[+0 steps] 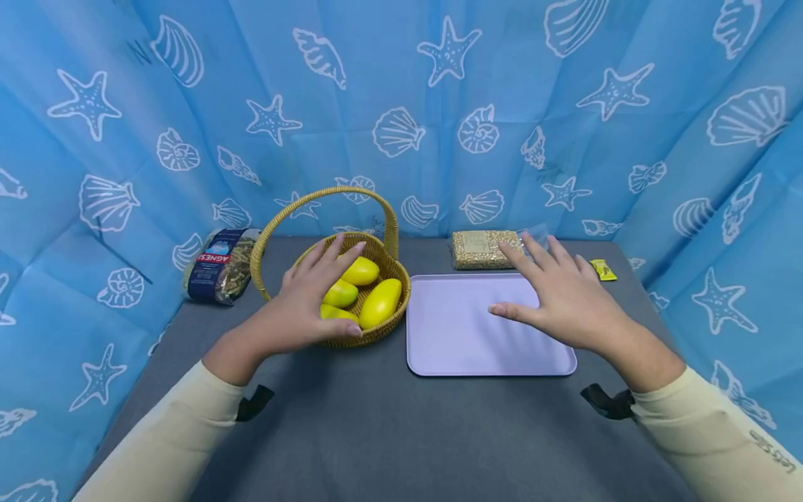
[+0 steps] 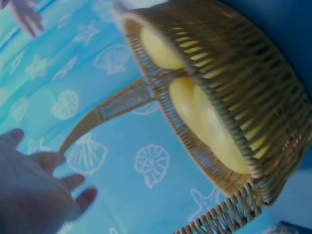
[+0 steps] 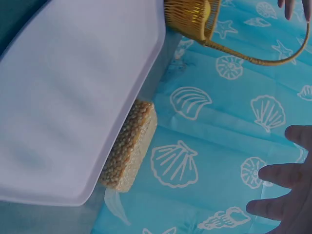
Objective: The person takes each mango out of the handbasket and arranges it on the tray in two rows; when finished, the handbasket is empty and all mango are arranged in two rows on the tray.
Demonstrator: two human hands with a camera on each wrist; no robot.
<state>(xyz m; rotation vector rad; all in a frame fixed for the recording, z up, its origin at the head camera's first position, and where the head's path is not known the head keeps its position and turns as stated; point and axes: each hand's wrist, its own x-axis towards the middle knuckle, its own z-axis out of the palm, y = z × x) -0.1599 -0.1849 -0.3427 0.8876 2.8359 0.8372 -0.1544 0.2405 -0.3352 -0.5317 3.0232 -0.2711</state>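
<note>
My left hand, fingers spread, hovers over the near left side of a wicker basket with a tall arched handle. Inside the basket lie several yellow mangoes; the hand hides part of them. In the left wrist view the basket appears sideways, its handle passing close to the fingers. Over the right part of a lilac tray my right hand is held up with fingers apart, holding nothing. The right wrist view shows the tray's bare surface and the right fingers.
Behind the tray lies a clear pack of pale grains. A small yellow packet is at the right edge of the grey table. Left of the basket stands an AGNESI pasta bag. A blue shell-print curtain encloses the table.
</note>
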